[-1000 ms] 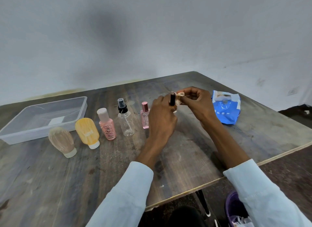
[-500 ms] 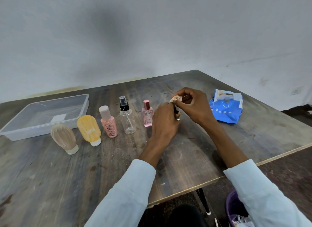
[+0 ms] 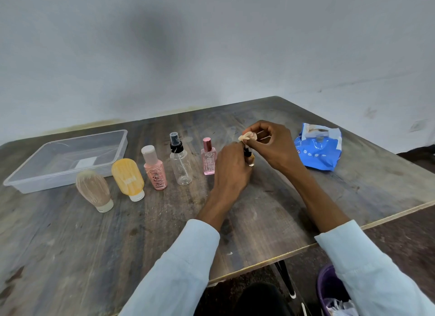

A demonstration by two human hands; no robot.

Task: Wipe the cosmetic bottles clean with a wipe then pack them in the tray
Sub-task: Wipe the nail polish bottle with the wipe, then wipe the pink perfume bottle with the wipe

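My left hand [image 3: 231, 166] grips a small bottle [image 3: 250, 157] with a black cap, mostly hidden by the fingers. My right hand [image 3: 273, 146] pinches a crumpled pale wipe [image 3: 247, 137] against the bottle's top. Left of the hands, a row stands on the wooden table: a pink perfume bottle [image 3: 208, 157], a clear spray bottle [image 3: 180, 162], a pink bottle [image 3: 155, 168], a yellow tube [image 3: 128, 178] and a beige tube [image 3: 94, 190]. The clear plastic tray [image 3: 35, 178] sits at the far left, holding only a small white label.
A blue pack of wipes [image 3: 317, 150] lies to the right of my hands. The table's front edge [image 3: 294, 251] runs diagonally below my forearms. A purple bin [image 3: 327, 290] with scraps stands on the floor at the bottom right.
The small bottle has dropped lower into my left hand. My right hand with the wipe has moved onto the bottle's top. The camera view has shifted slightly.
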